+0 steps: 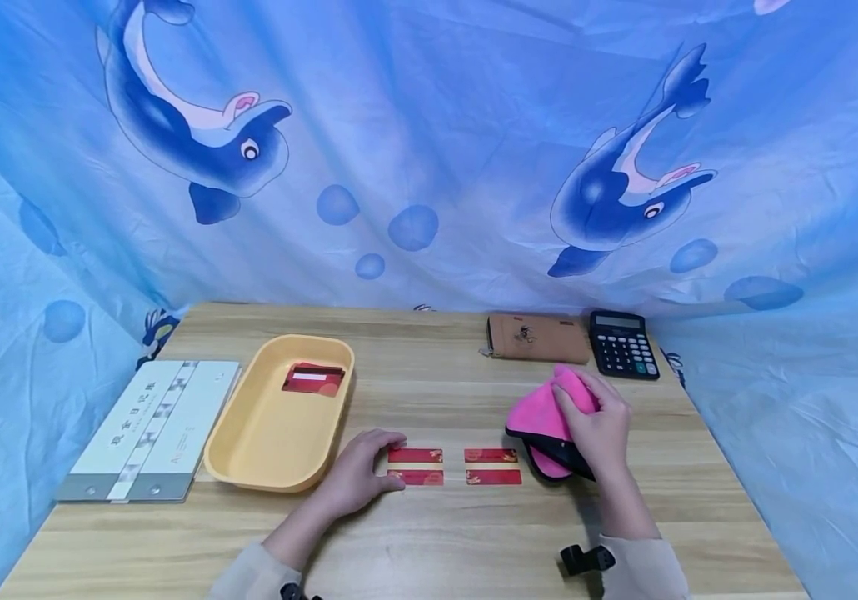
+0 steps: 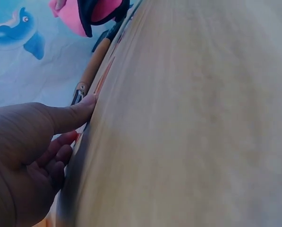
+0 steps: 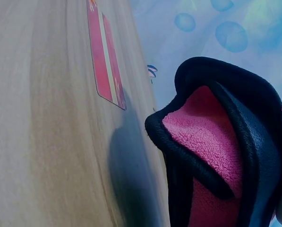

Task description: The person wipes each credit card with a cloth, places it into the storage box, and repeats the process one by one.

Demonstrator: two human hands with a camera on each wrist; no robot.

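Note:
My left hand [image 1: 357, 471] rests on the table at the left end of a red card [image 1: 416, 477] with a pale stripe along its middle. Thumb and fingers are spread apart, their tips at the card's long edges. A second red card [image 1: 493, 477] of the same look lies a little to the right. My right hand [image 1: 603, 421] grips a folded pink cloth [image 1: 551, 410] with black edging, bunched above the table. Its shadow falls on the wood beside the second card [image 3: 106, 61] in the right wrist view. Some of the right fingers are hidden behind the cloth.
A yellow tray [image 1: 271, 450] holding several red cards [image 1: 315, 379] stands at left, beside a white and grey ledger book [image 1: 147, 425]. A brown wallet [image 1: 541, 337] and a black calculator [image 1: 624, 344] lie at the back right. A blue dolphin curtain [image 1: 444, 150] hangs behind.

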